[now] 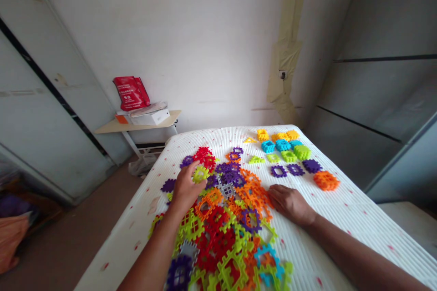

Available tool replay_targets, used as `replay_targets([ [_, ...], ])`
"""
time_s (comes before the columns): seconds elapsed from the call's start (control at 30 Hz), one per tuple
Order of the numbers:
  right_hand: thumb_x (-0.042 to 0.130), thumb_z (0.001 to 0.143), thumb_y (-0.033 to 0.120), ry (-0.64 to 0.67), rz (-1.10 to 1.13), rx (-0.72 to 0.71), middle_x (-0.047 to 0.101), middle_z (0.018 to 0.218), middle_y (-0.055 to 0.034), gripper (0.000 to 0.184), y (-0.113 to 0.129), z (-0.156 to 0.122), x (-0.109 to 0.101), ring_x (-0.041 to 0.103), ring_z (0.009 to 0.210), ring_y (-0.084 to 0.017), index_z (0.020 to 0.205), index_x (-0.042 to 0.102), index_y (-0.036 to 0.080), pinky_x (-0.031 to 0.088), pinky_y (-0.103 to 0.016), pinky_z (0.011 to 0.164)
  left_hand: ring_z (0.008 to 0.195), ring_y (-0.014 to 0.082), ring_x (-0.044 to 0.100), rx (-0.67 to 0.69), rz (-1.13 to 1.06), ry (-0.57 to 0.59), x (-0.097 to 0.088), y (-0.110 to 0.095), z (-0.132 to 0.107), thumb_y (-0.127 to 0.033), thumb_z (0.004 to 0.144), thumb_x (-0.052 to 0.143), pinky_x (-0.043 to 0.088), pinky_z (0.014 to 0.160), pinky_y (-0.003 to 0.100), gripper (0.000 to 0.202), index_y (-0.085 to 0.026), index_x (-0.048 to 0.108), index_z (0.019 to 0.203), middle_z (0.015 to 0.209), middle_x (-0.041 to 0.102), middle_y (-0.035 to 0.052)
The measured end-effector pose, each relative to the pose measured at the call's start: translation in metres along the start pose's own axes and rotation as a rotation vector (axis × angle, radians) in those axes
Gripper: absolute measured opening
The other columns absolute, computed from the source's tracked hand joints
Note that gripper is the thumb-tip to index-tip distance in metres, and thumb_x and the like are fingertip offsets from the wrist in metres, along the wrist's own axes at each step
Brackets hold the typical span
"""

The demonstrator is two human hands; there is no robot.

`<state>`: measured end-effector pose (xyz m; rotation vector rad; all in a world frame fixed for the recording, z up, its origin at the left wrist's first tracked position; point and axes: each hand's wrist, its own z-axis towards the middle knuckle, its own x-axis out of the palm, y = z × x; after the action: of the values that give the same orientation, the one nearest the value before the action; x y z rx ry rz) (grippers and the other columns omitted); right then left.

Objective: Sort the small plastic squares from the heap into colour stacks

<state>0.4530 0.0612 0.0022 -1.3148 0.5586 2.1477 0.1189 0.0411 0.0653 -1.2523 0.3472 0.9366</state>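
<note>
Leftmost, well off the pile of interlocking plastic tiles [225, 223], a side table [136, 126] bearing a red bag [131, 92] is seen beyond the left edge of the mattress [355, 204]. At the pile's far left rim the left hand [186, 186] is bent over a lime-green tile [200, 173], fingertips laid on it; whether the tile is actually pinched cannot be told. At the pile's right rim the right hand [288, 202] is spread flat, palm down, nothing held, its fingers touching orange tiles. Right of and beyond the pile, assembled cubes [283, 145] are set in rows by colour, with an orange cube [327, 180] nearest the mattress's right edge.

Picking through the loose tiles is judged to be the work in hand. Lifting the lime-green tile would call for a firm pinch and a straight pull, since neighbouring tiles lie tangled against it. Bare mattress is left between the pile and the cubes for moving. The pile's left side lies near the mattress's left edge, where tiles could be pushed off.
</note>
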Motion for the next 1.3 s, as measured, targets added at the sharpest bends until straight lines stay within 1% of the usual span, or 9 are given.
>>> replay_targets([
  [0.17,0.032,0.095,0.022,0.034,0.025,0.039,0.059,0.077,-0.0052,0.030,0.001,0.001,-0.001,0.055,0.069,-0.013,0.078,0.056,0.017,0.041,-0.022,0.062,0.085,0.0191,0.060,-0.120,-0.427,0.141,0.007,-0.018,-0.032,-0.032,0.064,0.065,0.047,0.079,0.031,0.055,-0.019,0.054,0.116,0.098,0.062,0.0047],
  [0.33,0.034,0.094,0.021,0.049,-0.011,0.040,0.057,0.074,-0.0042,0.030,0.001,0.000,-0.001,0.052,0.065,-0.012,0.073,0.055,0.017,0.039,-0.022,0.059,0.068,0.0161,0.058,-0.187,-0.562,0.214,0.016,-0.022,-0.045,-0.034,0.063,0.066,0.046,0.065,0.028,0.032,-0.017,0.061,0.090,0.076,0.063,0.0015],
  [0.43,0.036,0.093,0.021,0.058,-0.035,0.038,0.056,0.072,-0.0035,0.028,0.001,0.000,0.000,0.050,0.063,-0.011,0.071,0.054,0.017,0.038,-0.022,0.058,0.063,0.0145,0.055,-0.199,-0.564,0.244,0.019,-0.021,-0.048,-0.037,0.067,0.063,0.045,0.061,0.026,0.026,-0.016,0.063,0.083,0.071,0.062,0.0012],
  [0.63,0.038,0.091,0.018,0.061,-0.006,0.088,0.058,0.073,-0.0043,0.026,0.002,0.002,0.000,0.051,0.064,-0.011,0.072,0.055,0.017,0.038,-0.021,0.059,0.062,0.0136,0.055,-0.292,-0.662,0.167,0.023,-0.028,-0.052,-0.041,0.063,0.067,0.046,0.058,0.025,0.033,-0.016,0.062,0.085,0.073,0.063,0.0004],
  [0.73,0.039,0.090,0.020,0.015,0.055,0.139,0.060,0.073,-0.0041,0.025,0.004,0.005,-0.003,0.054,0.064,-0.012,0.074,0.057,0.017,0.040,-0.022,0.059,0.065,0.0140,0.056,-0.329,-0.721,0.130,0.029,-0.034,-0.055,-0.041,0.060,0.070,0.046,0.056,0.024,0.038,-0.016,0.061,0.087,0.074,0.063,0.0009],
  [0.87,0.041,0.092,0.027,-0.181,0.246,0.228,0.065,0.087,-0.0060,0.020,0.026,0.014,-0.018,0.060,0.075,-0.013,0.097,0.059,0.018,0.046,-0.024,0.067,0.060,0.0120,0.053,-0.338,-0.765,0.094,0.037,-0.040,-0.058,-0.042,0.059,0.071,0.044,0.053,0.022,0.039,-0.016,0.061,0.086,0.070,0.061,-0.0004],
  [0.97,0.050,0.087,0.040,-0.259,0.362,0.191,0.064,0.098,-0.0084,0.030,0.056,0.025,-0.030,0.060,0.089,-0.017,0.106,0.056,0.018,0.049,-0.027,0.076,0.056,0.0106,0.051,-0.341,-0.770,0.074,0.040,-0.043,-0.060,-0.042,0.059,0.072,0.043,0.052,0.022,0.040,-0.016,0.061,0.086,0.067,0.060,-0.0015],
  [1.1,0.057,0.078,0.054,-0.204,0.349,0.189,0.061,0.109,-0.0114,0.051,0.090,0.038,-0.037,0.057,0.098,-0.023,0.114,0.054,0.017,0.048,-0.035,0.084,0.057,0.0105,0.052,-0.343,-0.776,0.051,0.042,-0.047,-0.064,-0.042,0.060,0.071,0.044,0.053,0.021,0.039,-0.016,0.062,0.087,0.067,0.061,-0.0016],
  [1.3,0.056,0.080,0.048,-0.124,0.283,0.238,0.062,0.105,-0.0104,0.045,0.101,0.045,-0.025,0.057,0.095,-0.022,0.113,0.055,0.017,0.048,-0.034,0.082,0.060,0.0108,0.054,-0.346,-0.793,0.012,0.049,-0.048,-0.069,-0.041,0.062,0.070,0.046,0.054,0.021,0.035,-0.016,0.062,0.085,0.072,0.063,-0.0002],
])
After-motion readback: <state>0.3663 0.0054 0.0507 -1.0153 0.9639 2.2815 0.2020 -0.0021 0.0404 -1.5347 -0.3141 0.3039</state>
